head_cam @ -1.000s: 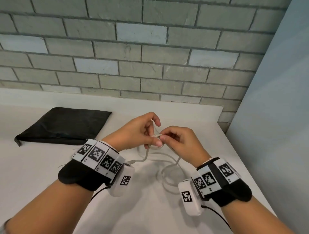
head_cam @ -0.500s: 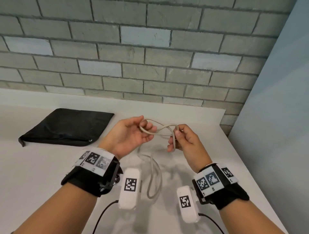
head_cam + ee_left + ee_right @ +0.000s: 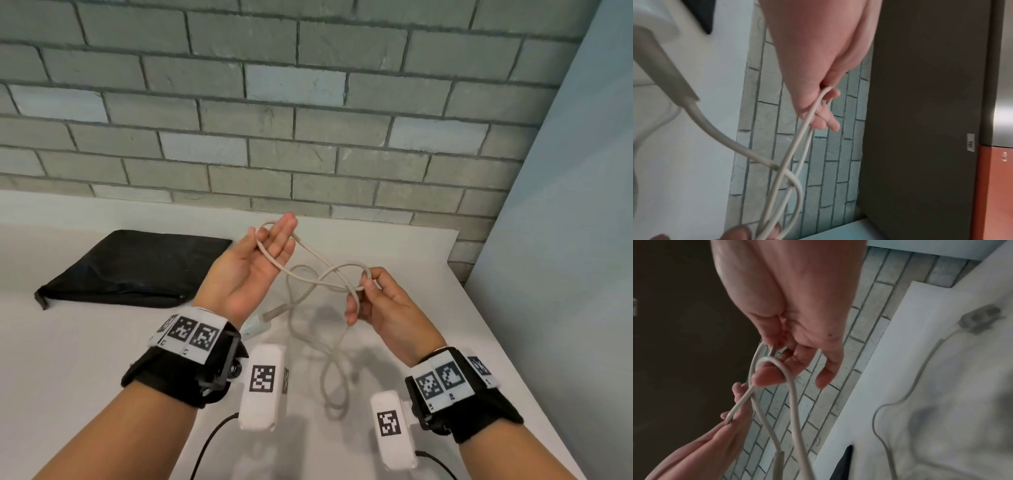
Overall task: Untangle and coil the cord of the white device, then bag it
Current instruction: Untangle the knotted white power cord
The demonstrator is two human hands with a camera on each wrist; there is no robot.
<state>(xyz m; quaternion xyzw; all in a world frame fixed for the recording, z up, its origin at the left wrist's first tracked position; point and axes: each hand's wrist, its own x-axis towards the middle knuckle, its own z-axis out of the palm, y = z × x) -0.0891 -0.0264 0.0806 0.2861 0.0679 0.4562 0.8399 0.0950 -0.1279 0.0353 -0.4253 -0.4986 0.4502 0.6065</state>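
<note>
The white cord (image 3: 322, 270) crosses itself in a loose figure-eight in the air between my hands. My left hand (image 3: 270, 246) is palm up with straight fingers, and one end loop hangs round them. My right hand (image 3: 364, 284) pinches the other loop between thumb and forefinger. The white device (image 3: 256, 327) sits low by my left wrist, on the end of its grey sleeve (image 3: 668, 73). More cord (image 3: 334, 373) trails in loops on the table. In the right wrist view the cord (image 3: 792, 386) bends over my thumb.
A flat black bag (image 3: 137, 267) lies at the back left of the white table (image 3: 68, 359). A brick wall stands behind. A pale blue panel (image 3: 565, 274) closes off the right side, close to the table's right edge.
Both hands have risen and drawn apart. The left hand turned palm up and straightened its fingers. The small tight loop has widened into a long figure-eight.
</note>
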